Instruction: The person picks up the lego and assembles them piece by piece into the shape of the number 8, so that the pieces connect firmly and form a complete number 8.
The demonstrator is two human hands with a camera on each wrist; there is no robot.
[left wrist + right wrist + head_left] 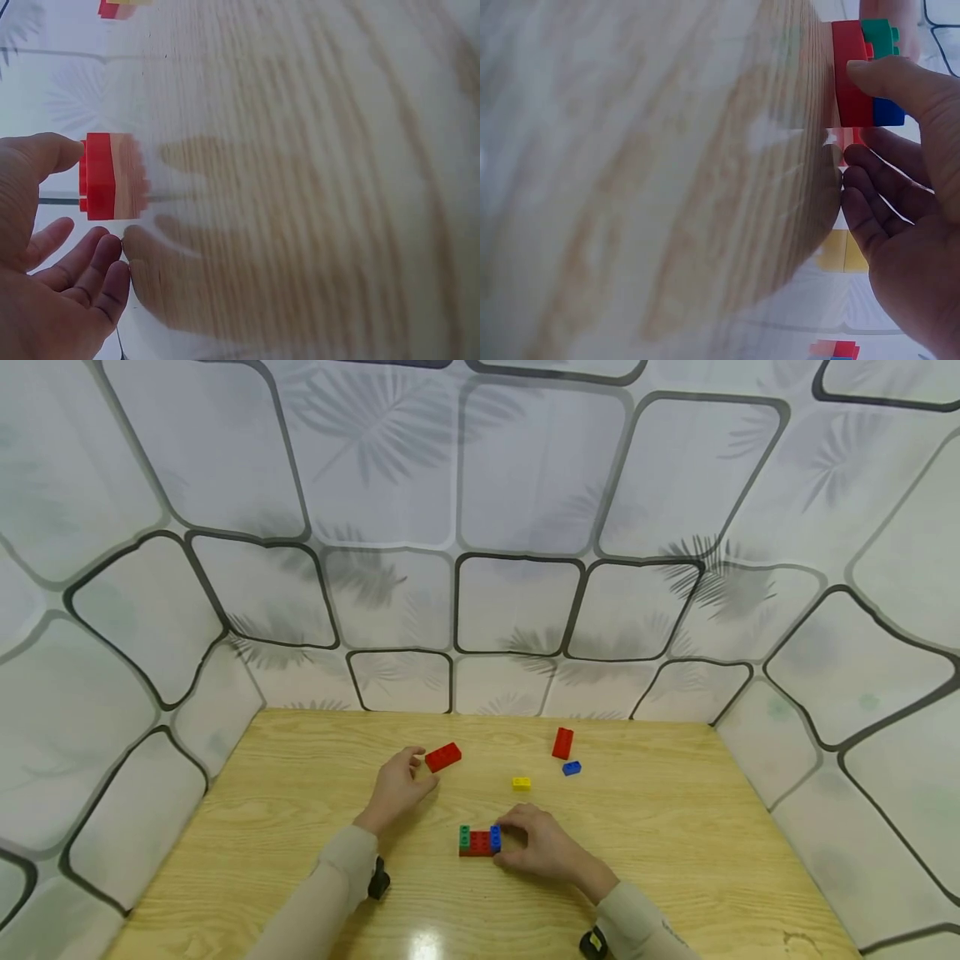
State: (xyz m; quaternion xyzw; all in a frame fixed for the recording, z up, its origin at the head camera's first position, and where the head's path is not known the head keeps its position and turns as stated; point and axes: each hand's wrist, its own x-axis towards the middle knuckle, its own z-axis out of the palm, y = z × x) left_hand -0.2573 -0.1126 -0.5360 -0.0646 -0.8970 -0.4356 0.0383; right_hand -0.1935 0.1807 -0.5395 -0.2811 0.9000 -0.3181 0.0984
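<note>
- Head view: stack [478, 845] left of right hand [543, 847], long axis sideways, green end leftward.
- Right hand half-curled, pinching blue end.
- Left hand [397, 788] loosely open beside red brick [443, 758] slanting away rightward.

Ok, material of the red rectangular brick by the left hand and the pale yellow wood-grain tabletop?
Red rectangular studded brick: likely hard plastic, smooth; uniform colour, crisp edges.
Pale yellow wood-grain tabletop: wood or printed laminate, can't tell; glossy, mirrors the brick and shows a glare spot.

Beige sleeves [318, 889] — black wrist cameras [378, 878]
</note>
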